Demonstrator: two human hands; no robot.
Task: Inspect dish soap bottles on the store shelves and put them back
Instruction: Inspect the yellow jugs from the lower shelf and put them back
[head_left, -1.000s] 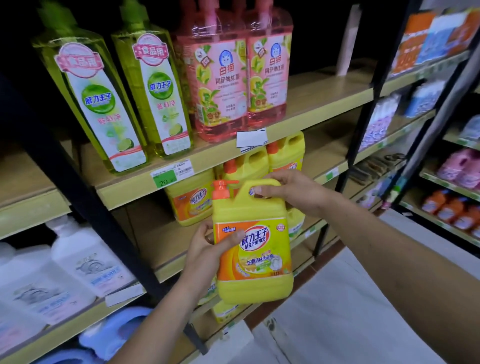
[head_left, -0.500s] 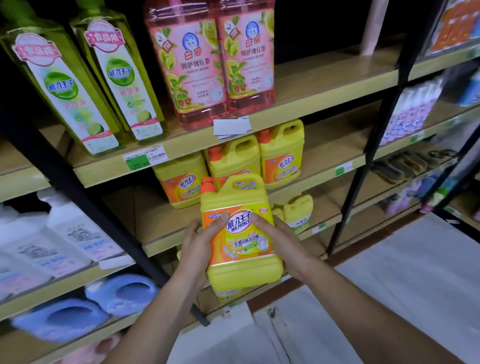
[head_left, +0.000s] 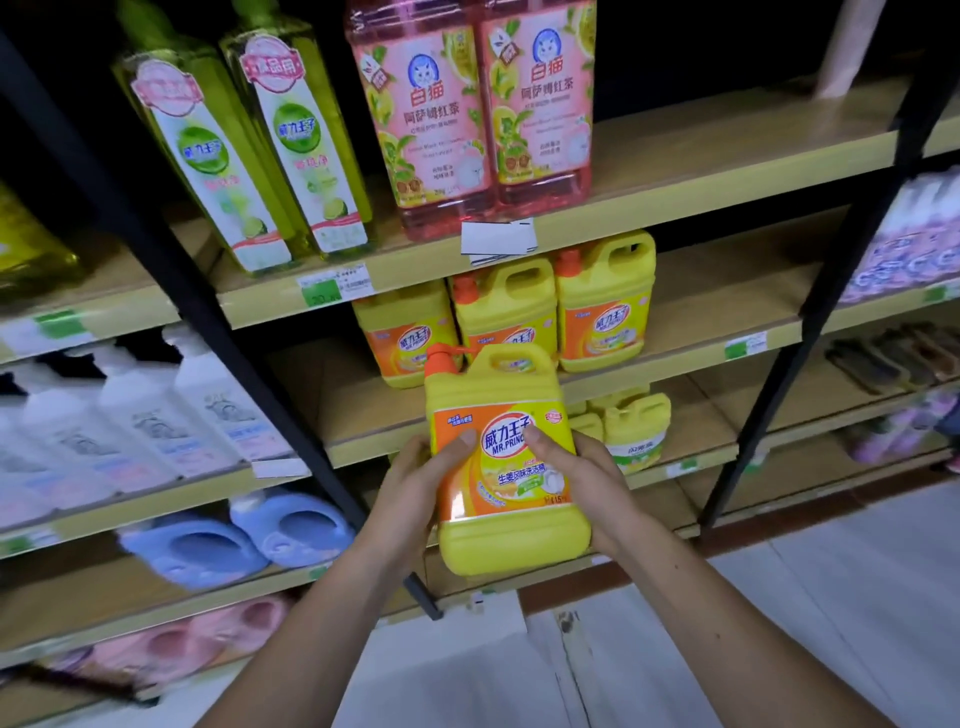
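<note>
Nearest the camera, two bare forearms reach up from the bottom edge. The left hand (head_left: 415, 483) clasps the left side of a yellow Mr. Prince dish soap jug (head_left: 506, 462), its thumb laid across the orange label; the right hand (head_left: 587, 483) clasps the right side, thumb pressed on the label's upper part. Both grips are closed on the jug, which stands upright in the air in front of the shelving, orange cap (head_left: 441, 358) at its upper left and moulded handle on top.

Just behind it, on the middle shelf (head_left: 701, 332), three matching yellow jugs (head_left: 602, 306) stand in a row. One shelf lower, to the right of the held jug, sit smaller yellow bottles (head_left: 636, 431). To the left, past a black upright post (head_left: 208, 332), are white pump bottles (head_left: 156, 415), with blue slippers (head_left: 234, 540) and pink slippers (head_left: 182, 644) beneath them.

Farther up, the top shelf carries two tall green bottles (head_left: 260, 156) and two pink dish soap bottles (head_left: 478, 114), with a green price tag (head_left: 332, 288) on the shelf edge below the green ones
</note>
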